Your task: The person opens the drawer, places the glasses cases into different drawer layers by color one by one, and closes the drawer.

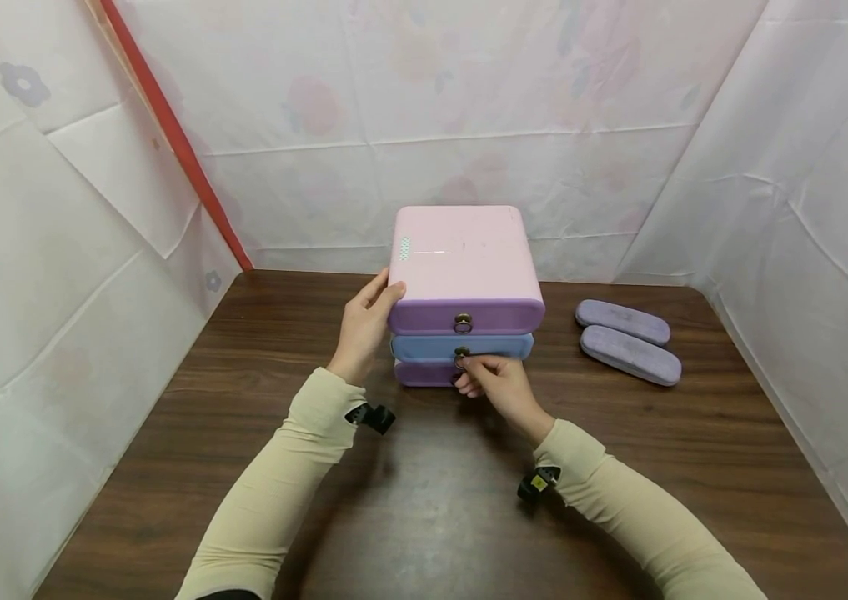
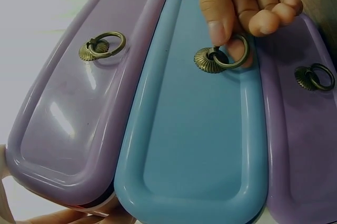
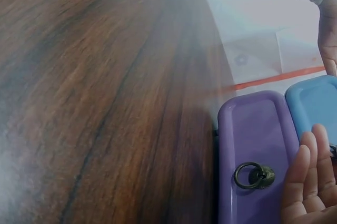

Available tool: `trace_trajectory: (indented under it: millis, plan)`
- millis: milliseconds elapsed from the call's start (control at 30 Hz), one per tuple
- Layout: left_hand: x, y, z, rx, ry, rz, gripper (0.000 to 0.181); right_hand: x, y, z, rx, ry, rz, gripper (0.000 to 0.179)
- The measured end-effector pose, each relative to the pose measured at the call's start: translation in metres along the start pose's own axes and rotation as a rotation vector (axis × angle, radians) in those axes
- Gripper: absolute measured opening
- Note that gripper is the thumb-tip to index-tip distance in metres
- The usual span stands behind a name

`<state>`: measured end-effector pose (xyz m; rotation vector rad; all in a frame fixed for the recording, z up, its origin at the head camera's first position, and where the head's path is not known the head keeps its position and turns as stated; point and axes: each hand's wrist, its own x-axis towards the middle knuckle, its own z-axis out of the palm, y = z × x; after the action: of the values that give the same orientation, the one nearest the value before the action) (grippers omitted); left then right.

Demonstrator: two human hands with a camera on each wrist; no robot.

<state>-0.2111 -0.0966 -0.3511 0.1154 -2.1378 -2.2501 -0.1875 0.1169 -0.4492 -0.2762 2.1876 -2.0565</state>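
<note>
A small drawer cabinet [image 1: 464,250] with a pink top stands on the table, its purple top drawer [image 2: 89,92], blue middle drawer [image 2: 195,129] and purple bottom drawer [image 3: 258,129] one above another. Each front bears a bronze-coloured ring pull. My right hand [image 1: 502,387] pinches the ring pull [image 2: 243,50] of the blue drawer between thumb and index finger; its other fingers are loosely bent. At the cabinet's left side rests my left hand [image 1: 363,329], fingers extended along the wall and thumb near the top front corner.
Two grey-purple oblong cases [image 1: 622,321] lie side by side on the dark wooden table [image 1: 243,467], right of the cabinet. Pale patterned sheets [image 1: 469,108] hang behind and at both sides. A red strip [image 1: 176,137] runs down the left back corner.
</note>
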Motion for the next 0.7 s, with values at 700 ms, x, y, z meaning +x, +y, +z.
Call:
trace_trajectory:
  millis: [700]
  plan:
    - [-0.001, -0.001, 0.000, 0.019, -0.002, 0.010, 0.060, -0.004, 0.017, -0.007, -0.044, 0.012, 0.158, 0.036]
